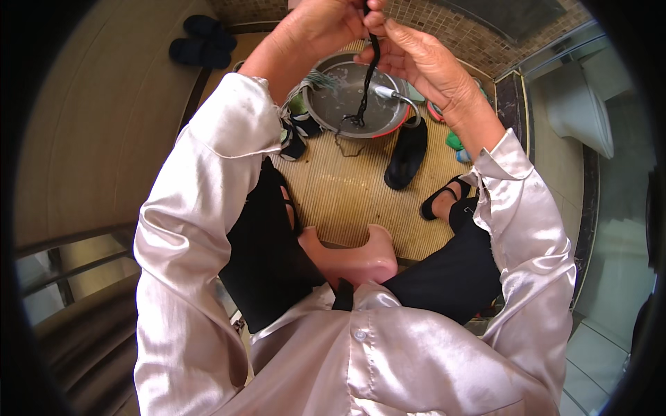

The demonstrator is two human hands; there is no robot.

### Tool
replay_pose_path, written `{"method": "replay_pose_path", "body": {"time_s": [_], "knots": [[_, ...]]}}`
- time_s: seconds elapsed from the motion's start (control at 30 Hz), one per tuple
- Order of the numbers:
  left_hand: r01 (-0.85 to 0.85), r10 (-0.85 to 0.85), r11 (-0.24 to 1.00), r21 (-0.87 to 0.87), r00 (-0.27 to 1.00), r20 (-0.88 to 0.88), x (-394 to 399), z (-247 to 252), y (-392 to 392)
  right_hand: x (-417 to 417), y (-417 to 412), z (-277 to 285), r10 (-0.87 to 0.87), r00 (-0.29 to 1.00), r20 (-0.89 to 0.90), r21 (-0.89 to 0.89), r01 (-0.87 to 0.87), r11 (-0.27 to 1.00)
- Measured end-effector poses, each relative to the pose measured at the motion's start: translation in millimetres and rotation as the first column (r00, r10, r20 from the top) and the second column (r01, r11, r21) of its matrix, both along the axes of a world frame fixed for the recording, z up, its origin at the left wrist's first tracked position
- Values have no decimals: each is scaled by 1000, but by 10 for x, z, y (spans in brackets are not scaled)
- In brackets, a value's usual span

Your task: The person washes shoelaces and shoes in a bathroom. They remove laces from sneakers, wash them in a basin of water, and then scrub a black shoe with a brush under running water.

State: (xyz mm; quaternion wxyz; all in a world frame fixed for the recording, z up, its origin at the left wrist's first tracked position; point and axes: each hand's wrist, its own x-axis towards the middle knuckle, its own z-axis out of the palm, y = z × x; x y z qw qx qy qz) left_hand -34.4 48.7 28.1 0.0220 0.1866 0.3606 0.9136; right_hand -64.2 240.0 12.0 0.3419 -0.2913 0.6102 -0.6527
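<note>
A black twisted cord, perhaps a shoelace (368, 78), hangs from my raised left hand (333, 23), whose fingers are closed on its upper part. My right hand (426, 65) is close beside it, fingers loosely curled behind the cord and thumb near the left fingertips. Whether it grips the cord is unclear. Below both hands is a round grey basin (382, 134) with a red section on its rim, holding cloudy water. The cord's lower end is tangled over the water, and a thin dark loop (349, 155) shows before the rim. A white-and-metal shower hose (411, 101) reaches into the basin.
One black shoe (406, 156) lies on the ribbed mat (338, 192) right of the basin. Dark patterned shoes (294, 138) and greenish strings (317, 80) are at its left. A pink plastic stool (359, 260) stands between my legs. Dark slippers (200, 49) rest farther left; a toilet (577, 106) is right.
</note>
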Motion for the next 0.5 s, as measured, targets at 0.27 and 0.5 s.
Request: {"method": "replay_pose_path", "body": {"time_s": [0.27, 0.5], "knots": [[-493, 493, 864, 104, 869, 27, 27, 29, -1083, -313, 175, -362, 29, 927, -374, 224, 60, 973], [-653, 651, 758, -8, 755, 80, 144, -181, -1479, -427, 295, -334, -80, 934, -348, 252, 175, 952]]}}
